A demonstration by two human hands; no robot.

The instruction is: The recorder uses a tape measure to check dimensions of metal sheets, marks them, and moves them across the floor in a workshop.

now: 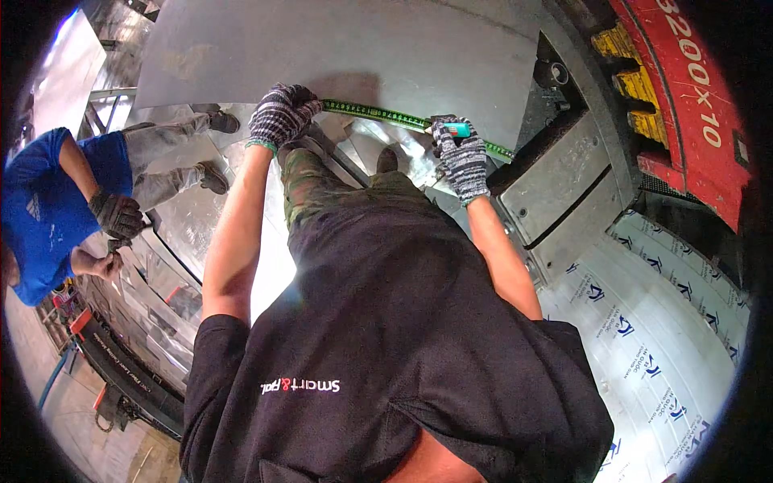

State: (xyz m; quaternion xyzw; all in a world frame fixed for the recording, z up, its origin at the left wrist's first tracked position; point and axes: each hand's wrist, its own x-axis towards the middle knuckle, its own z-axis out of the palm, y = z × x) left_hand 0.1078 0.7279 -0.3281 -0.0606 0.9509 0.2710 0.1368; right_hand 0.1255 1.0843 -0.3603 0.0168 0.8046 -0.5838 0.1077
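Observation:
A green tape measure stretches along the near edge of a large grey metal sheet. My left hand, in a striped knit glove, is closed around the tape at its left end; the fingers hide whatever part lies inside. Farther right, my right hand, gloved the same way, grips a teal marker-like stick and rests against the tape. Beyond that hand the tape runs on to the right, toward a dark metal machine bed.
A red machine body with yellow blocks stands at the right. Sheets with printed film lie at the lower right. On the left, a co-worker in a blue shirt and dark gloves stands near other metal sheets.

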